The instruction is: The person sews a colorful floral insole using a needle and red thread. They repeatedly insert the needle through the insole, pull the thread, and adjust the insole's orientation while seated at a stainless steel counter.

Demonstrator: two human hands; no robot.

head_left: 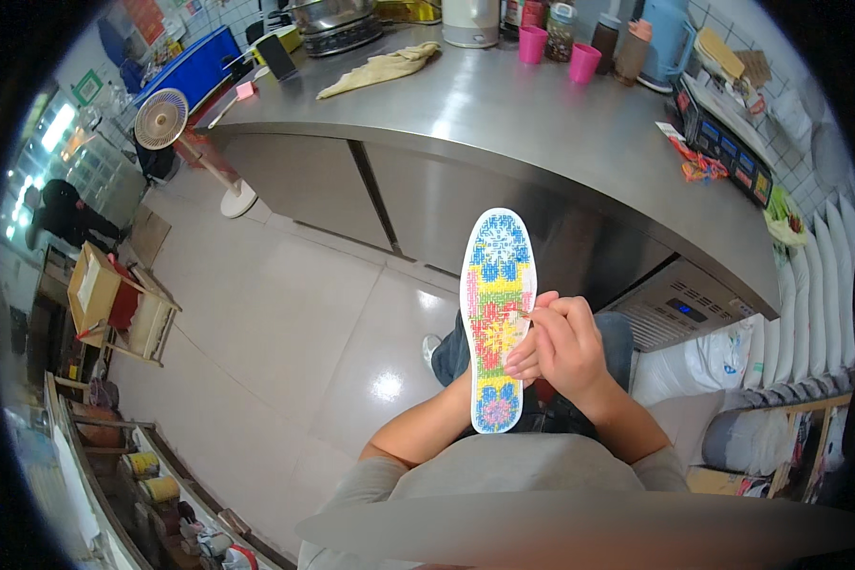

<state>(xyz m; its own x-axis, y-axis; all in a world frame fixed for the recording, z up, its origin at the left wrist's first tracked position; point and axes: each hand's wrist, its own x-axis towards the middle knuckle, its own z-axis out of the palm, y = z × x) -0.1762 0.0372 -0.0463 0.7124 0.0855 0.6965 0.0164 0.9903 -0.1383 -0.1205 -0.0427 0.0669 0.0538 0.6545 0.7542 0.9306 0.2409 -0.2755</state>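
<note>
An embroidered shoe insole [497, 318] stands lengthwise in front of me, white-edged, with blue, yellow, red, green and pink stitching. My left forearm passes behind it, and most of my left hand [523, 360] is hidden there. Fingers showing at the insole's right edge are closed on it. My right hand [573, 346] is at that same edge, thumb and forefinger pinched together close to the stitched face. Whatever sits in the pinch is too small to make out.
A steel counter [541, 123] curves across ahead, bearing a beige cloth [382, 69], pink cups [532, 44], a blue jug [668, 43] and a black scale [727, 142]. A fan [161, 119] and a wooden chair [123, 299] stand left. White sacks [807, 304] line the right.
</note>
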